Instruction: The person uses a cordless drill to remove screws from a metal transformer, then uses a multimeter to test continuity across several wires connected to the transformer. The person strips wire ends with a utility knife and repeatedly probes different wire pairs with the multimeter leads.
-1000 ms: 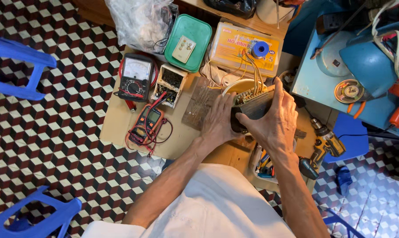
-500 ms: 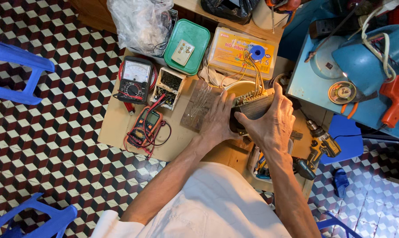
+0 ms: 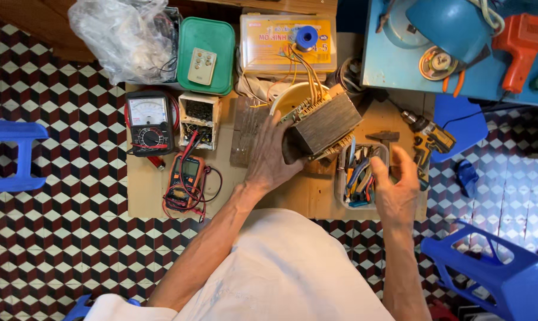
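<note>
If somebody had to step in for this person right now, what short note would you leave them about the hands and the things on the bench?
Left hand: pressed against the side of the grey transformer block, steadying it on the low wooden bench.
Right hand: open, holding nothing, beside the clear tool tub of small hand tools.
Things: yellow wires run up from the transformer toward a blue solder spool. The orange multimeter with its leads and the analog meter lie to the left, the cordless drill to the right.
Done: transformer is out on the bench. Left: no meter lead touches it; no tool picked.
</note>
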